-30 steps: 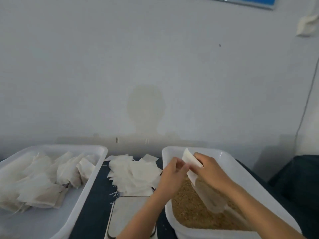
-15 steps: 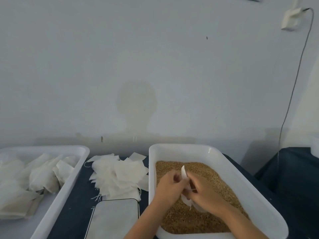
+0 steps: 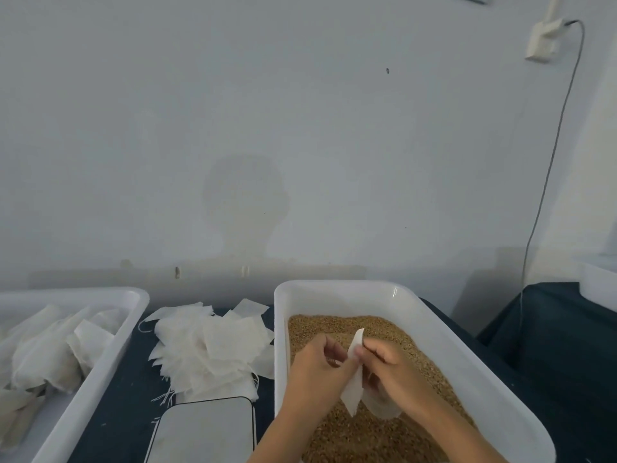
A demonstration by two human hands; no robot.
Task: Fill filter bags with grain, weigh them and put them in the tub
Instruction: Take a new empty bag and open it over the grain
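Both hands are over the white tub (image 3: 434, 315) of brown grain (image 3: 334, 329) at the right. My left hand (image 3: 317, 369) and my right hand (image 3: 390, 369) each pinch a side of one white filter bag (image 3: 354, 385), which hangs upright between them just above the grain. A pile of empty filter bags (image 3: 213, 349) lies on the dark table (image 3: 123, 396) left of the tub. A flat grey scale (image 3: 207, 429) sits in front of that pile. At the far left a second white tub (image 3: 110, 349) holds several bags (image 3: 50, 352).
The wall stands close behind the tubs. A cable (image 3: 547, 182) runs down it from a socket at the top right. Another white container's corner (image 3: 597, 279) shows on a dark surface at the far right.
The view has swung right and down. Both hands have lowered the filter bag from the tub's rim down close to the grain.
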